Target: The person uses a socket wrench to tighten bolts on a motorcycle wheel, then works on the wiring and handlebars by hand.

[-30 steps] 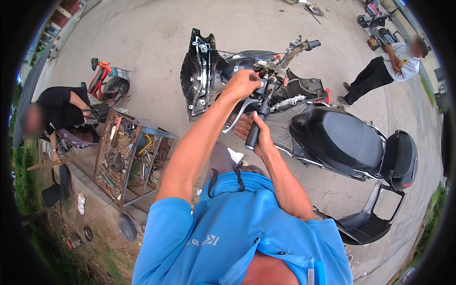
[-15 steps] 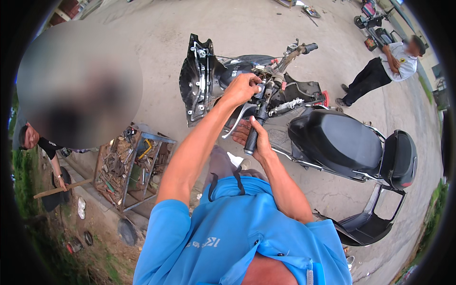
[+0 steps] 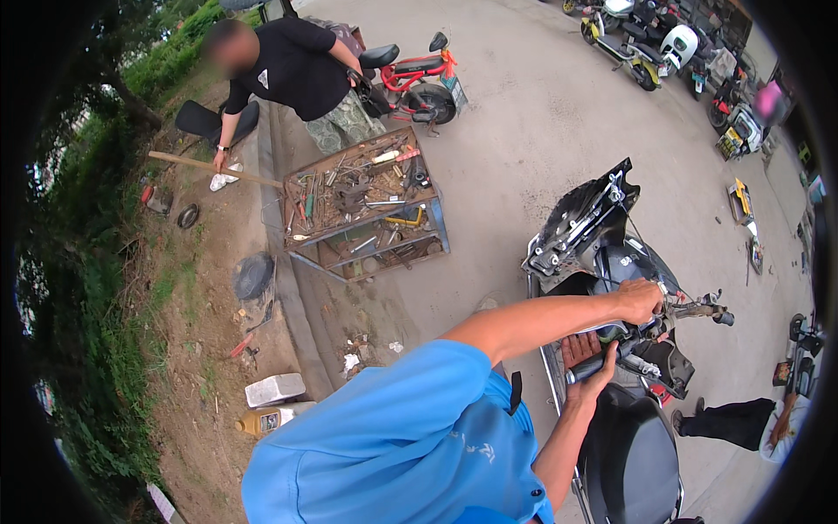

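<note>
A black scooter with a dark seat [image 3: 624, 458] stands at the lower right, its front panel [image 3: 578, 225] loose from the body and inner parts bare. My right hand [image 3: 600, 381] cups the black handlebar grip [image 3: 582, 371] from beneath, fingers on one side and thumb on the other. Farther along the bar, my left hand [image 3: 642, 301] reaches across with fingers curled down at the controls near the handlebar's middle. What those fingers pinch is hidden by the hand itself. Exposed handlebar parts [image 3: 694, 310] run on to the far end.
Left of the scooter stands a metal tool cart [image 3: 443, 231] heaped with tools. A person in a black shirt [image 3: 297, 65] is behind it, near a wooden stick [image 3: 196, 166] and a red bike [image 3: 419, 74]. Another person [image 3: 733, 425] is at right. A white block [image 3: 275, 389] lies by the curb.
My view has swung left, so the scooter and both hands now appear farther right and the tool cart shows fully. Both hands stay at the same handlebar spots.
</note>
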The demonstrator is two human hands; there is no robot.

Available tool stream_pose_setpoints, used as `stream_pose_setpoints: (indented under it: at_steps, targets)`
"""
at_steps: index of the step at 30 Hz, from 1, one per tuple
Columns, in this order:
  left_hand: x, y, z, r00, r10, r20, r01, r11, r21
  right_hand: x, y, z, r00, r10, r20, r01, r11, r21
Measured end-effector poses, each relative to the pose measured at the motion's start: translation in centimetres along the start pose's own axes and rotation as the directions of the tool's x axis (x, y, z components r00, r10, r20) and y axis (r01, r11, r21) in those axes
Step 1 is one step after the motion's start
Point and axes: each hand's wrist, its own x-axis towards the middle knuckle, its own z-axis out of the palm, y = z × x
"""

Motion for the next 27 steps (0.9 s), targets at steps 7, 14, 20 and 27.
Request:
stream_pose_setpoints:
  at_steps: [7, 14, 20, 27]
  targets:
    - [0.6, -0.3, -0.1, 0.986, 0.143, -0.084, -0.146, 0.989, -0.022, -0.3, -0.3, 1.3, 0.997, -0.033, -0.07, 0.032, 0.999, -0.017]
    - [2.3, -1.5, -1.0, 0.987, 0.107, 0.121, -0.072, 0.962, -0.262, -0.6, -0.3, 2.3, 0.999, -0.034, -0.012, 0.034, 0.999, 0.013]
    - [2.1, -0.6, -3.0, 0.955, -0.091, 0.282, 0.201, 0.898, -0.391, -1.0, 0.0, 2.7, 0.997, -0.07, -0.019, 0.07, 0.997, 0.035]
    - [2.6, -0.9, -5.1, 0.916, -0.229, 0.328, 0.38, 0.756, -0.533, -0.5, 0.5, 2.3, 0.998, -0.067, 0.018, 0.065, 0.995, 0.075]
